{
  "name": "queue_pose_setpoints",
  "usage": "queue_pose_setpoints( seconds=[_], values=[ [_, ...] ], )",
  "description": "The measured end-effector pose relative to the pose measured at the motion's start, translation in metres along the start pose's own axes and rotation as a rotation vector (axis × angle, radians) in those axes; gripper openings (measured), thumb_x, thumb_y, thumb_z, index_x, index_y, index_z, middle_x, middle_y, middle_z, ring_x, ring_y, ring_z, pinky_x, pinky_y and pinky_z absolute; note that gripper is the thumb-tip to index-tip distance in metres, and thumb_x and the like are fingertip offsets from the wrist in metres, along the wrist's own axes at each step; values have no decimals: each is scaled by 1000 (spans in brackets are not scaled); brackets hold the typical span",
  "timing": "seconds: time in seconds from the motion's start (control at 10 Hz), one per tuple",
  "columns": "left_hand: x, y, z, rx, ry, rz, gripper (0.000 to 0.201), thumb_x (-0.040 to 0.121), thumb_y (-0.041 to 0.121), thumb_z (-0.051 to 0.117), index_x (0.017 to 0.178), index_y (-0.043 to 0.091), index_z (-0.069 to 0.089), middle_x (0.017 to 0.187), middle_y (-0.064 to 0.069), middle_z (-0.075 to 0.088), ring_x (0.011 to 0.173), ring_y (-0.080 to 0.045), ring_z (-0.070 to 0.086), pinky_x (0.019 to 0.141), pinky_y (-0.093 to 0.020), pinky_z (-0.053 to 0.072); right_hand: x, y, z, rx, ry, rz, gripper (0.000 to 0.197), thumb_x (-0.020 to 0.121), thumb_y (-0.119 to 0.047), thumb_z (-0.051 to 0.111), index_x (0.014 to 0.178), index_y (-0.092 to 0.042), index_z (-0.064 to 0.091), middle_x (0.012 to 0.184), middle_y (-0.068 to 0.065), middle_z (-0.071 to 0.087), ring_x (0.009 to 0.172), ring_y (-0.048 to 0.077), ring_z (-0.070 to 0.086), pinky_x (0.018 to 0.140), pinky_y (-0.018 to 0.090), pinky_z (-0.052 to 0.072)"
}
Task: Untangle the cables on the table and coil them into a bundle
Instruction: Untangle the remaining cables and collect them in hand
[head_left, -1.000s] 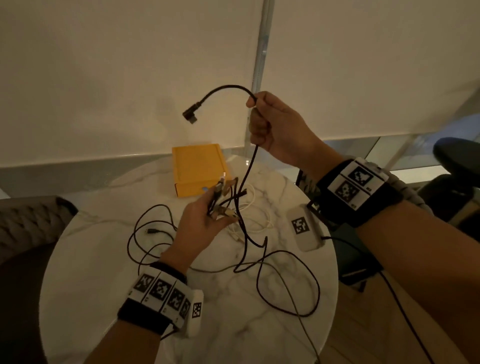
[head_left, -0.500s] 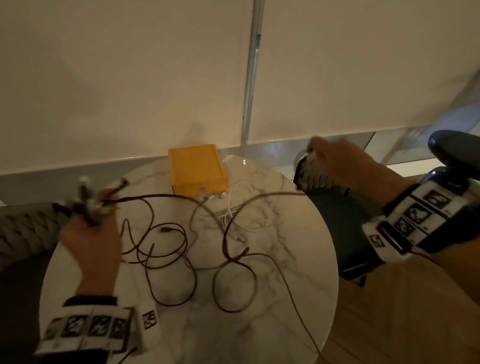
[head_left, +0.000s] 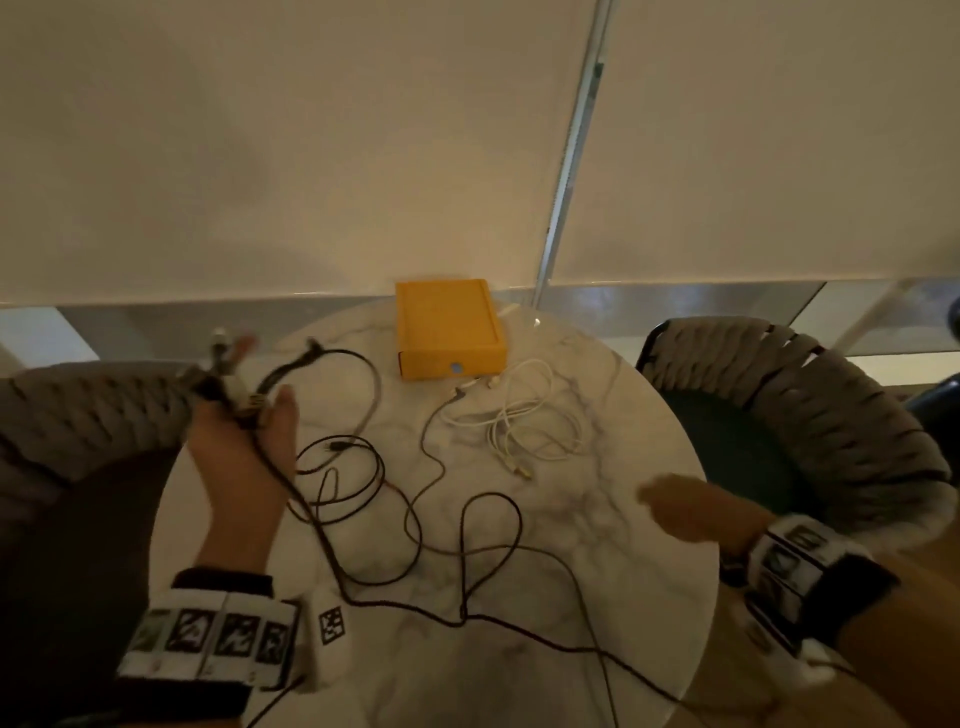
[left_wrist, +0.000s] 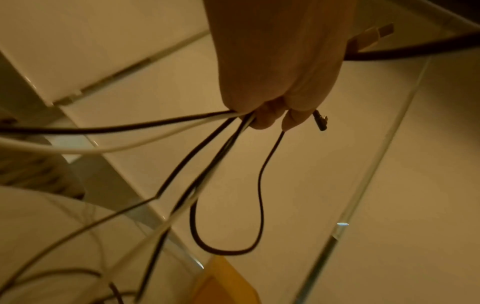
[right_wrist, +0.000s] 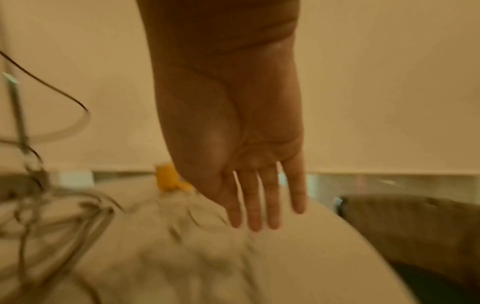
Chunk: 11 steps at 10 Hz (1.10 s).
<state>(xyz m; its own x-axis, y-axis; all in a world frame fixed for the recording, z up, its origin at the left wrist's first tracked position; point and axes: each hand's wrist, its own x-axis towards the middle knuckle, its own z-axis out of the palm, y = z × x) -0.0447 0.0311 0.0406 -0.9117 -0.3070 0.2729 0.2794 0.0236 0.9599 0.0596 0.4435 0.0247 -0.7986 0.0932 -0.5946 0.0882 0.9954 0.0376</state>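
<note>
Here, the left hand grips gathered plug ends; the right hand hovers flat and empty. Untangling continues: next, free the black cables looped across the tabletop.

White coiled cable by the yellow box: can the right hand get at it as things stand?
Probably yes: the right hand is open, holding nothing, and bare marble tabletop lies between it and the white coiled cable.

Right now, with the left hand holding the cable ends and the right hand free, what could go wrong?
1. The dark cables still cross in loops on the round marble table; pulling with the left hand could tighten a knot.
2. One dark strand runs off the near table edge and may snag.
3. The white cable lies beside the yellow box; dragging it could shift the box.

The right hand is open, holding nothing.
</note>
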Motion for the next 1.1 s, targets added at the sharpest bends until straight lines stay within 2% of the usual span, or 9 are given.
queue_pose_setpoints(
  seconds=[0.1, 0.2, 0.3, 0.5, 0.6, 0.7, 0.9, 1.0, 1.1],
  values=[
    [-41, 69, 38, 124, -189, 131, 17, 85, 21, 56, 91, 37, 54, 71, 19, 61, 66, 0, 58, 65, -20, 50, -7, -77, -61, 390, 213, -273, 29, 96, -10, 39, 119, -6, 57, 124, 12, 57, 115, 26, 51, 91, 18, 37],
    [-48, 49, 50, 619, -481, 341, 32, 83, 9, 58, 107, 28, 50, 63, 0, 61, 57, -29, 60, 50, -28, 41, -23, -139, -93, 955, -146, -495, 22, 93, -18, 52, 114, -16, 57, 111, 6, 63, 108, 23, 59, 90, 24, 44],
    [-54, 45, 57, 812, -562, 324, 36, 84, 5, 56, 118, 15, 50, 68, -11, 64, 63, -34, 62, 51, -31, 39, -33, -171, -86, 1259, -410, -560, 27, 84, -19, 62, 108, -27, 54, 102, 10, 68, 97, 28, 64, 98, 44, 45],
    [-55, 30, 61, 1023, -600, 253, 47, 87, 8, 51, 125, 26, 31, 67, -5, 59, 64, -30, 60, 52, -36, 41, -51, -185, -53, 1720, -690, -580, 33, 93, -36, 37, 105, -26, 66, 108, 12, 66, 101, 29, 62, 93, 40, 46],
    [-57, 29, 69, 1031, -640, 212, 42, 88, 13, 50, 127, 21, 36, 71, -5, 59, 69, -30, 60, 54, -34, 41, -68, -189, -37, 1678, -581, -531, 31, 94, -44, 42, 115, -24, 50, 67, -4, 57, 62, 13, 56, 71, 30, 51],
    [-42, 27, 60, 830, -387, 176, 29, 87, 9, 57, 115, 11, 50, 63, -2, 51, 58, -31, 56, 46, -28, 32, -64, -163, -21, 1597, -205, -377, 24, 98, -38, 32, 97, -20, 47, 53, -9, 33, 44, 6, 28, 43, 20, 26],
    [5, 34, 13, 634, -48, 38, 21, 86, 18, 62, 102, 4, 62, 89, -20, 66, 85, -35, 61, 72, -31, 38, -31, -61, 26, 920, -262, -110, 31, 94, -41, 45, 71, -20, 49, 56, -9, 40, 44, 3, 33, 46, 20, 28],
    [6, 29, 9, 662, -89, 5, 20, 84, 17, 66, 101, 7, 67, 91, -16, 69, 88, -30, 61, 75, -29, 38, -10, -46, 21, 379, -463, -265, 34, 91, -39, 51, 61, -25, 57, 58, -8, 46, 46, 1, 42, 56, 15, 34],
    [3, 24, 12, 634, -221, -14, 16, 78, 19, 72, 93, 15, 69, 80, -6, 69, 77, -20, 60, 69, -27, 41, 9, -55, 10, 124, -435, -282, 35, 92, -35, 51, 85, -4, 67, 71, 2, 58, 60, 9, 46, 64, 23, 37]
  ],
)
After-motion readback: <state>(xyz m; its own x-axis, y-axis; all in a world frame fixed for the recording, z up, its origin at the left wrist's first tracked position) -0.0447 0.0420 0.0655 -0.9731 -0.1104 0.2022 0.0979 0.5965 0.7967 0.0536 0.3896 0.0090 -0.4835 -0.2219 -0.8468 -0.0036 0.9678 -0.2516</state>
